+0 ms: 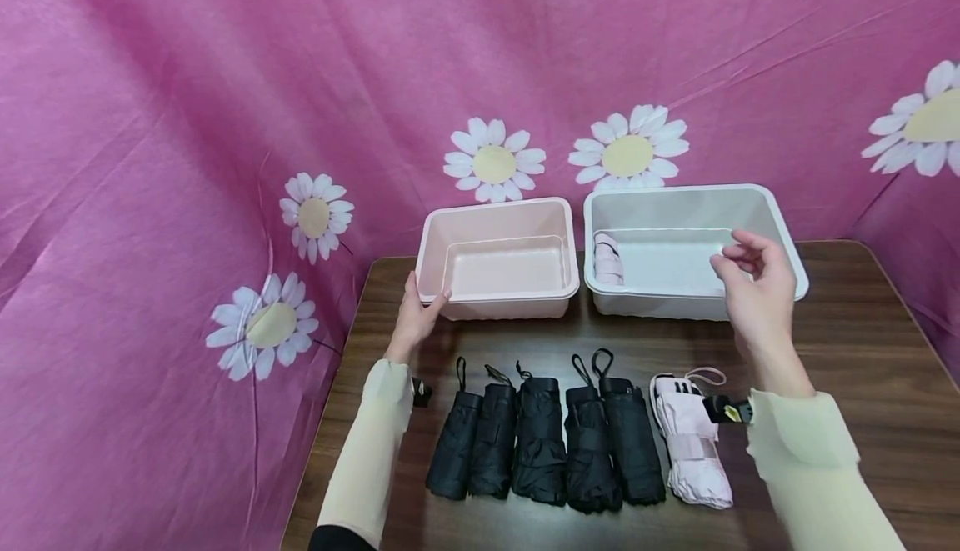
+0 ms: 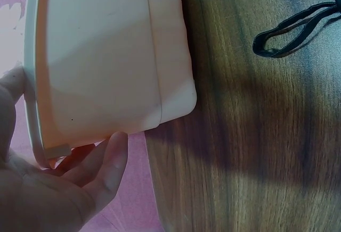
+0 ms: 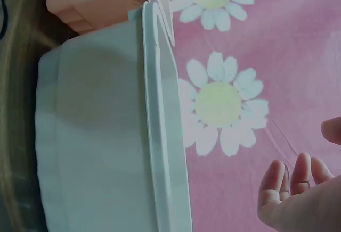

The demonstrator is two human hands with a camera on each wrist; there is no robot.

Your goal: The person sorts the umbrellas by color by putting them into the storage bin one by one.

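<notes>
At the near left corner of a pink plastic bin (image 1: 491, 309), my left hand (image 1: 414, 318) holds the rim. Its thumb lies on the rim and its fingers (image 2: 109, 163) bend against the bin's outer side. Above the right part of a pale grey bin (image 1: 660, 306), my right hand (image 1: 761, 293) hovers with loosely bent fingers and holds nothing. A rolled pink folding umbrella (image 1: 607, 261) lies in that bin's left end. On the table, another pink folding umbrella (image 1: 692, 447) with a wrist loop lies below my right hand.
Several black folding umbrellas (image 1: 538, 443) lie side by side on the wooden table (image 1: 840, 334), their loops toward the bins. A pink cloth (image 1: 420, 51) with white daisies hangs behind the bins and along the sides. No umbrella shows inside the pink bin.
</notes>
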